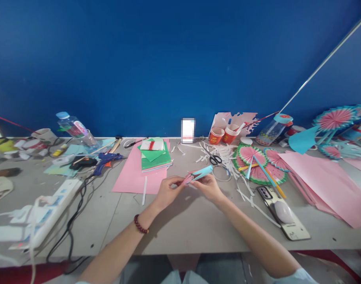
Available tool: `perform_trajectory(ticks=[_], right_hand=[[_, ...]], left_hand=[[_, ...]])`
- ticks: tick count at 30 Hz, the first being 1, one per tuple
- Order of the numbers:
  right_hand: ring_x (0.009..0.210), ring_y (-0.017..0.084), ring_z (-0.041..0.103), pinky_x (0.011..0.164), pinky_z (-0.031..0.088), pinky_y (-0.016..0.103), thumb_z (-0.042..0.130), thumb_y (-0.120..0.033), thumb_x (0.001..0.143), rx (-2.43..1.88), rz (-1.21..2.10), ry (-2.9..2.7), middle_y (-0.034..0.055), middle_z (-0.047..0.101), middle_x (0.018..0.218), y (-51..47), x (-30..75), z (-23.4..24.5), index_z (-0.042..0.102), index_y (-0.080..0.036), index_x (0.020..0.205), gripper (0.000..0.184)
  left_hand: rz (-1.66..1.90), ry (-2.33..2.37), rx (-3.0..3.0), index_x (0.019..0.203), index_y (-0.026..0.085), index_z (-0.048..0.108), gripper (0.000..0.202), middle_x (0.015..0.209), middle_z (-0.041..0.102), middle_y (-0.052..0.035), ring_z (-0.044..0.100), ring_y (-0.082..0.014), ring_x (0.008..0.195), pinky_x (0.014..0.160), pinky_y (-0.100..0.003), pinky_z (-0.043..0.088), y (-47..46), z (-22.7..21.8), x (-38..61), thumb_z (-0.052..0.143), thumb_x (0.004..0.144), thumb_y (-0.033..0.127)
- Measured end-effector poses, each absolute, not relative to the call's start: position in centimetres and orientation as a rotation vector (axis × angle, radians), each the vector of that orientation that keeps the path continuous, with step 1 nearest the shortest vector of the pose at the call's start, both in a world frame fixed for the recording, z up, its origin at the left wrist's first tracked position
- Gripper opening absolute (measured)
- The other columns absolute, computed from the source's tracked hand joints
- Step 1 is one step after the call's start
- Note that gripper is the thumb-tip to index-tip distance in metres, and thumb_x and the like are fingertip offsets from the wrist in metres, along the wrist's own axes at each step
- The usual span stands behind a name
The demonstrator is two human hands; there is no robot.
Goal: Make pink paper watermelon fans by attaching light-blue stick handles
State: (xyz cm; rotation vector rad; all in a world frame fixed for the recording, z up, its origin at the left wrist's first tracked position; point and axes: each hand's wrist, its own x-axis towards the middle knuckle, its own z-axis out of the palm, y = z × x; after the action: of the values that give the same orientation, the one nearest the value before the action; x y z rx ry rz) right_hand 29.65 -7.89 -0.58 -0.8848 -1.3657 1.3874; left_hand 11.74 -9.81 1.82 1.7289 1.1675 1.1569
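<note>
Above the middle of the table, both my hands hold a small piece of folded pink and light blue paper (201,172). My left hand (169,190) pinches the pink end between thumb and fingers, a beaded bracelet on its wrist. Around the light blue part close the fingers of my right hand (210,189). The inner folds are partly covered by my fingers. A pink sheet (125,179) lies left of my hands, bearing a stack of green paper (157,159). Black-handled scissors (215,158) and white paper strips (224,154) lie just behind my right hand.
Paper fans (251,159), a phone (283,213) and pink sheets (325,177) are at the right. Red paper cups (216,135) stand by the blue wall (180,59). To the left are a glue gun (105,161), cables, a power strip (52,213) and a tilted bottle (77,128).
</note>
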Motion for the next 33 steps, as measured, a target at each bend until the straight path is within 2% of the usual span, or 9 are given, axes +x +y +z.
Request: perform_trajectory(ticks=[8,11,16,19,21,26,30,33], right_hand=[[0.075,0.020,0.065,0.072,0.053,0.034,0.076,-0.039,0.062,-0.976,1.319,-1.228,0.0057,0.071,0.079,-8.3,28.9,0.7,0.070,-0.016,0.080,0.030],[0.069,0.019,0.065,0.069,0.054,0.033,0.076,-0.039,0.061,-0.982,1.342,-1.179,0.0048,0.070,0.074,-8.5,28.5,0.7,0.069,-0.016,0.080,0.031],[0.067,0.017,0.063,0.065,0.053,0.031,0.079,-0.037,0.058,-0.962,1.394,-1.152,0.0030,0.067,0.072,-8.0,28.6,0.0,0.065,-0.016,0.076,0.030],[0.073,0.016,0.061,0.068,0.051,0.027,0.081,-0.033,0.054,-0.920,1.420,-1.172,0.0011,0.066,0.077,-7.8,29.0,0.1,0.065,-0.018,0.083,0.035],[0.078,0.015,0.061,0.071,0.049,0.026,0.080,-0.034,0.058,-0.880,1.489,-1.208,0.0023,0.066,0.086,-7.8,29.5,0.4,0.066,-0.019,0.091,0.038],[0.077,0.014,0.061,0.076,0.047,0.031,0.071,-0.033,0.073,-0.653,1.908,-1.400,0.0073,0.061,0.113,-7.8,31.0,1.2,0.056,-0.023,0.120,0.051],[0.091,0.017,0.060,0.084,0.043,0.030,0.074,-0.032,0.070,-0.555,2.017,-1.432,0.0068,0.064,0.109,-7.4,31.8,0.9,0.056,-0.022,0.122,0.056],[0.087,0.017,0.062,0.080,0.044,0.030,0.079,-0.032,0.065,-0.530,2.028,-1.377,0.0056,0.067,0.101,-7.2,31.6,0.1,0.059,-0.021,0.116,0.056]], left_hand=[[1.151,1.183,1.878,0.103,0.019,0.066,0.035,0.090,0.068,-0.0050,0.060,-0.0167,0.077,0.072,-0.027,0.049,-10.3,1.1,12.0,0.068,0.074,0.038],[1.188,1.227,1.970,0.104,0.021,0.065,0.029,0.095,0.068,-0.0055,0.061,-0.0176,0.083,0.078,-0.029,0.048,-10.5,0.5,12.2,0.062,0.080,0.037],[1.146,1.234,1.881,0.098,0.020,0.069,0.026,0.092,0.070,-0.0064,0.062,-0.0185,0.081,0.075,-0.029,0.047,-10.6,0.1,12.5,0.054,0.084,0.037],[0.980,1.127,1.578,0.083,0.017,0.071,0.030,0.076,0.070,-0.0057,0.062,-0.0193,0.072,0.068,-0.028,0.047,-10.4,0.4,12.6,0.060,0.078,0.044],[0.875,1.020,1.342,0.077,0.014,0.071,0.033,0.068,0.069,-0.0048,0.061,-0.0178,0.066,0.065,-0.027,0.047,-10.2,0.7,12.5,0.066,0.073,0.046],[0.736,0.833,0.978,0.076,0.012,0.071,0.032,0.068,0.068,-0.0051,0.060,-0.0129,0.059,0.068,-0.027,0.046,-10.1,1.3,12.1,0.074,0.065,0.041],[0.654,0.760,0.919,0.071,0.010,0.070,0.029,0.067,0.066,-0.0057,0.059,-0.0115,0.057,0.065,-0.025,0.046,-10.3,1.5,11.7,0.075,0.066,0.038],[0.625,0.698,0.951,0.071,0.010,0.070,0.028,0.067,0.065,-0.0061,0.059,-0.0112,0.057,0.064,-0.024,0.046,-10.4,1.6,11.6,0.073,0.069,0.038]])
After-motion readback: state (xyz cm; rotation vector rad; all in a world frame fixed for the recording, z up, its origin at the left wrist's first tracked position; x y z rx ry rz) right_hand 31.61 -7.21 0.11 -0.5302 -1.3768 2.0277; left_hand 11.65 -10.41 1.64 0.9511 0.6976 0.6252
